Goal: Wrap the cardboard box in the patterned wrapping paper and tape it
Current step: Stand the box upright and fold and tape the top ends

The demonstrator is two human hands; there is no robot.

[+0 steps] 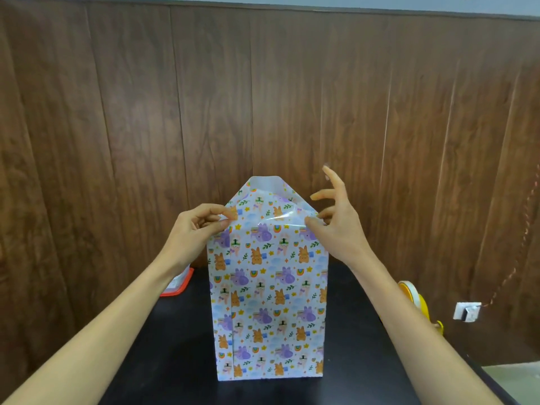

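Pinching, left hand: the left hand (196,226) has thumb and forefinger closed tight on the left end of a clear tape strip (274,220). The other fingers are curled in loosely behind.
Right hand: the right hand (336,229) nips the strip's right end under the thumb. Which finger meets it from behind, I cannot tell. Two fingers (333,179) are lifted off and spread, pointing up and away.
Tape strip: pulled across between both hands, it runs left to right in front of the parcel's upper edge. It is glossy and bowed a little, and whether it has touched down on the paper I cannot tell.
Wrapped box: the wrapped box (268,305) stands on end in the middle of the black table (175,346). Its long axis is upright and its broad face is toward the camera.
Wrapping paper: the wrapping paper (280,343), printed with bunnies, rainbows and stars, covers every visible face. A vertical seam runs down near the left edge.
Top flap: the top flap (267,197) rises above the hands and tapers inward. A white strip shows along its tip.
Surroundings: a tape roll (415,293) sits at the table's right edge and a red-rimmed tray (178,283) lies behind the left forearm. The wood-panelled wall (146,112) behind carries a white socket (466,310).
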